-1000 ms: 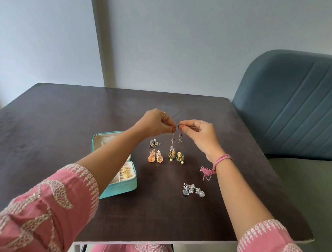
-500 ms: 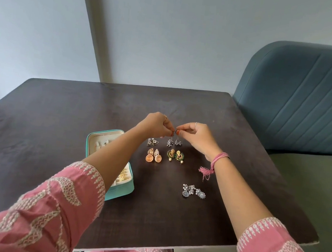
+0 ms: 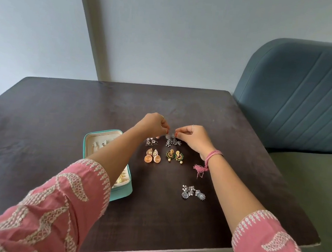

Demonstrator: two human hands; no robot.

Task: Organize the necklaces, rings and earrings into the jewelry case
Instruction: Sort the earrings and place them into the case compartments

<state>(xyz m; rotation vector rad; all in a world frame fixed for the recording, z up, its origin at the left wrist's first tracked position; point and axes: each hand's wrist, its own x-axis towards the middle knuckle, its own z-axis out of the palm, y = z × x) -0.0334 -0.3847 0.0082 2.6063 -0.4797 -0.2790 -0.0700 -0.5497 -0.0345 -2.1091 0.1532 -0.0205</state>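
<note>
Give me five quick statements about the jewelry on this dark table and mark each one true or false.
1. The teal jewelry case is closed. False: it lies open, with pieces inside.
2. The green-and-gold earrings with pearl drops lie to the right of the orange-gold dome earrings. True.
3. The silver-blue flower earrings sit inside the case. False: they lie on the dark wooden table, nearest the person.
4. The right hand and the left hand both reach the dark silver dangling earrings. True.
5. The small triangular silver earrings are held in the air. False: they rest on the table.
</note>
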